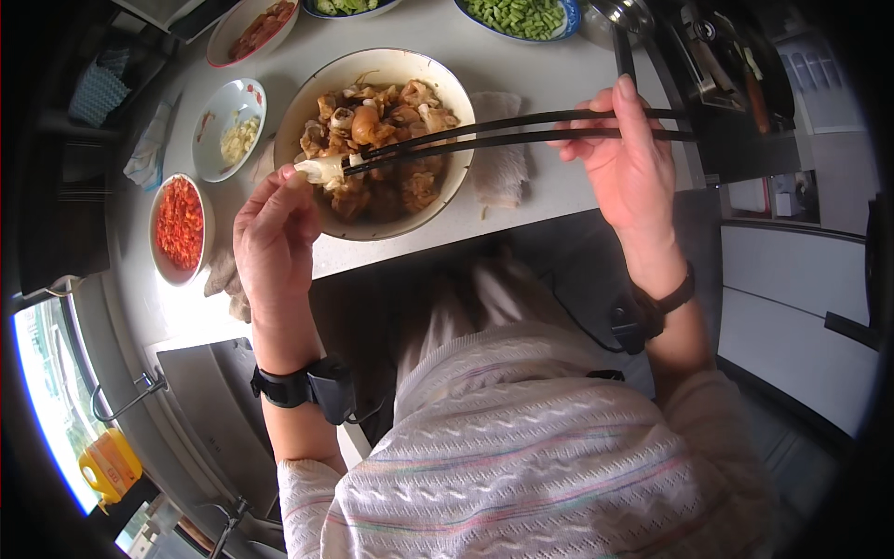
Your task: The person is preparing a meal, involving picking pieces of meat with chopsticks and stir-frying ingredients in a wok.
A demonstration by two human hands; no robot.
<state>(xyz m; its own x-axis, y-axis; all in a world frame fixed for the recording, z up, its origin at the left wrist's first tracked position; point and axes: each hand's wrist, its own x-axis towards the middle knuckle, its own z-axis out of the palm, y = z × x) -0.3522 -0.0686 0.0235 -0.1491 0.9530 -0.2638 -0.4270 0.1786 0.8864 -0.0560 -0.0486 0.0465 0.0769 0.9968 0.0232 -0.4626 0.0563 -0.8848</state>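
Note:
My left hand (276, 234) pinches one end of a pale piece of meat or bone (320, 170) between thumb and fingers, over the left side of a large cream bowl (459, 175). Long black chopsticks (517, 122) are held in my right hand (628, 157), to the right of the bowl. They reach leftward across it, and their tips meet the right end of the pale piece. Browned, bony chunks of meat (370, 126) in dark sauce lie in the bowl. Whether the tips grip the piece or only press on it, I cannot tell.
Left of the large bowl are chopped red chillies (179, 223) and a bowl with chopped garlic (239, 140). Raw meat (264, 28) and cut green beans (517, 15) stand behind. A folded cloth (499, 154) lies right, before the dark stove (740, 84). A sink (216, 412) is lower left.

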